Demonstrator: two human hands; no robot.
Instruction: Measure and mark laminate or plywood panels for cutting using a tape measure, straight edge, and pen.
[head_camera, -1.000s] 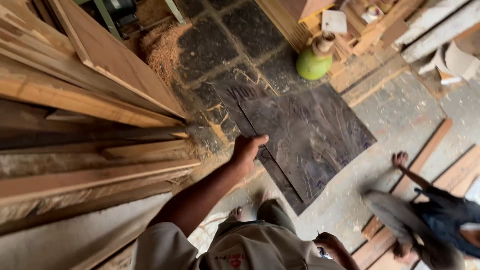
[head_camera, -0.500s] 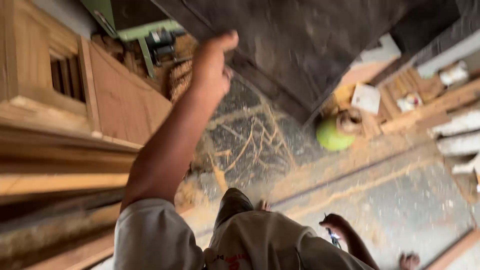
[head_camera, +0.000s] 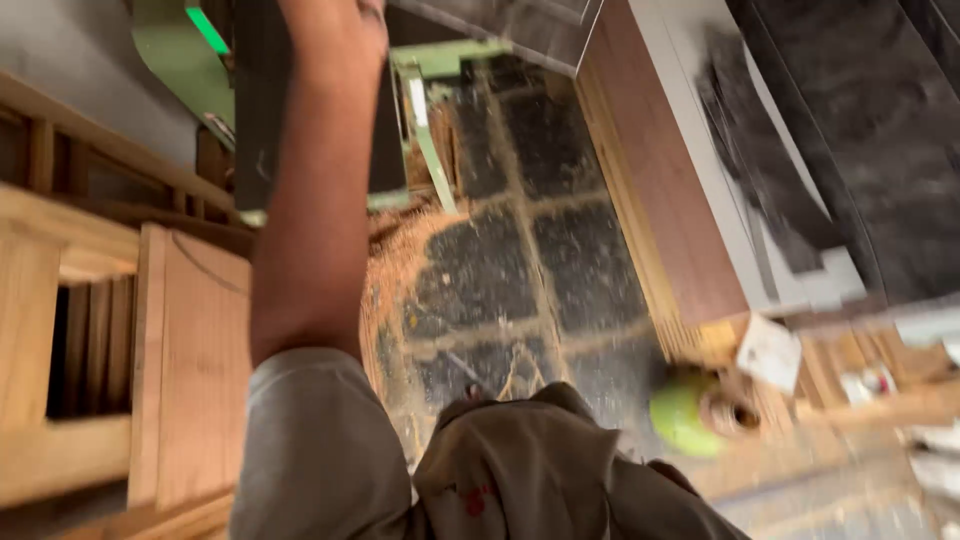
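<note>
We raise a dark grey sheet (head_camera: 880, 150) well above the stone floor (head_camera: 520, 280) (sawdust everywhere). Wooden frames (head_camera: 110, 340) stand at left. Our left hand (head_camera: 330, 30) reaches its edge; its grip, we cannot tell. The lift looks unfinished; a green jug (head_camera: 685, 410) sits below.

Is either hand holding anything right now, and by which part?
The left hand is raised against a dark sheet panel, seemingly at its edge, but the grip itself is cut off by the frame top. The right hand is out of view.
</note>
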